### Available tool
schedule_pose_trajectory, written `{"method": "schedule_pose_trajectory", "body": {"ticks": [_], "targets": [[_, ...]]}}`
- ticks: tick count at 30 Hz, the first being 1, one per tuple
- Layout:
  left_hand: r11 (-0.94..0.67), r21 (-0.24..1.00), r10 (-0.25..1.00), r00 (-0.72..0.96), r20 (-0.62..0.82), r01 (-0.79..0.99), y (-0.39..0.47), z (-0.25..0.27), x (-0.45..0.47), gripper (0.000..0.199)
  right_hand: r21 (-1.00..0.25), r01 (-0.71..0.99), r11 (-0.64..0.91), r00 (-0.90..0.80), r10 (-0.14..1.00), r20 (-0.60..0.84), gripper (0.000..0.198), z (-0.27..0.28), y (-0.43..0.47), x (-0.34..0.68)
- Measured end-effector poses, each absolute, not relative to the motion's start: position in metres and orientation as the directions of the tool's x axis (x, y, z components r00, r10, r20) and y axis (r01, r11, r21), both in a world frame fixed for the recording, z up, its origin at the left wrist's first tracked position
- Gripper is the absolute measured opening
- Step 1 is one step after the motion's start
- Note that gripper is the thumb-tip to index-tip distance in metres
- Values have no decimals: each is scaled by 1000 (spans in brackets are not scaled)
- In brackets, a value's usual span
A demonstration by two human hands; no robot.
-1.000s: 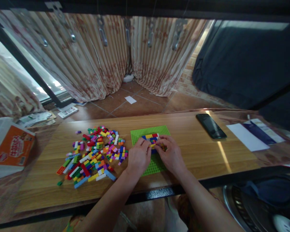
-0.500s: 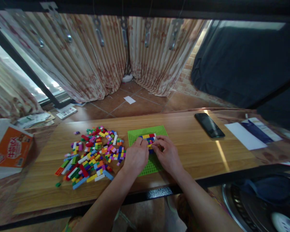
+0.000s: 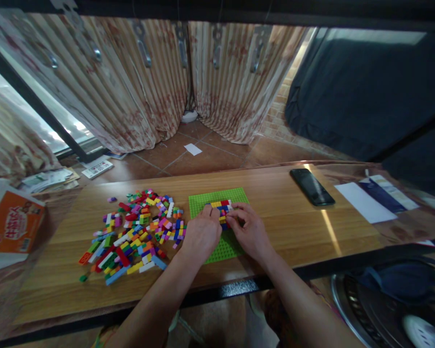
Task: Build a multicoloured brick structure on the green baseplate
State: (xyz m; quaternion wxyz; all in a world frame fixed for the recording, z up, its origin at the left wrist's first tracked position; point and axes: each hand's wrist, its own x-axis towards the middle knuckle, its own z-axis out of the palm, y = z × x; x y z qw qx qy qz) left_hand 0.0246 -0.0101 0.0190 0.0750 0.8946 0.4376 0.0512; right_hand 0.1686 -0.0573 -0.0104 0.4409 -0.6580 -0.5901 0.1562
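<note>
A green studded baseplate (image 3: 235,194) lies in front of me with a small block of coloured toy bricks (image 3: 223,207) on it, showing red, yellow, blue and white rows. My left hand (image 3: 203,233) is closed, its curled fingers against the left side of these bricks. On the other side, my right hand (image 3: 251,229) has thumb and index finger bent together at the right edge of the bricks. My fingers hide part of the block, and whether a loose brick is between them I cannot make out.
Left of the baseplate a heap of loose toy bricks (image 3: 134,237) spreads over the wooden table (image 3: 275,203). A black phone (image 3: 312,187) and white paper (image 3: 366,202) lie to the right. At far left stands a plastic tub with an orange label (image 3: 14,224).
The whole view has shifted slightly, so the table and its things appear a little further left. Both hands stay at the brick block, with only small finger movement.
</note>
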Motion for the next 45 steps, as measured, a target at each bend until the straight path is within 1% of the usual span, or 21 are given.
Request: {"method": "schedule_pose_trajectory", "body": {"ticks": [7, 11, 15, 18, 21, 24, 27, 31, 36, 45], "targets": [[-628, 174, 775, 631, 45, 759, -10, 20, 23, 16, -765, 639, 85, 273, 904, 328, 12, -11, -57, 166], [-611, 232, 787, 612, 76, 757, -8, 16, 21, 14, -766, 640, 69, 298, 896, 330, 14, -12, -56, 164], [-614, 286, 785, 607, 124, 736, -8, 10, 19, 12, -764, 643, 48, 327, 885, 330, 9, -13, -55, 162], [-602, 357, 794, 584, 169, 714, -8, 6, 19, 11, -763, 645, 45, 340, 877, 340, 9, -13, -54, 160], [-546, 477, 830, 521, 198, 689, -7, 4, 19, 7, -760, 648, 46, 347, 871, 347, 8, -14, -53, 159], [-469, 591, 875, 434, 212, 656, -6, 3, 19, 8, -766, 642, 40, 353, 871, 341, 7, -15, -52, 159], [-421, 662, 897, 391, 205, 620, -5, 2, 19, 9, -783, 622, 26, 377, 866, 328, 6, -15, -52, 158], [-407, 740, 894, 398, 203, 535, -3, 2, 17, 12, -820, 572, -8, 429, 855, 291, 5, -15, -51, 157], [-416, 784, 891, 380, 249, 462, 1, 1, 17, 13, -861, 508, -37, 458, 858, 233, 7, -16, -50, 158], [-346, 823, 924, 315, 216, 451, 2, -1, 21, 16, -882, 460, -98, 507, 845, 171, 7, -17, -48, 157]]}}
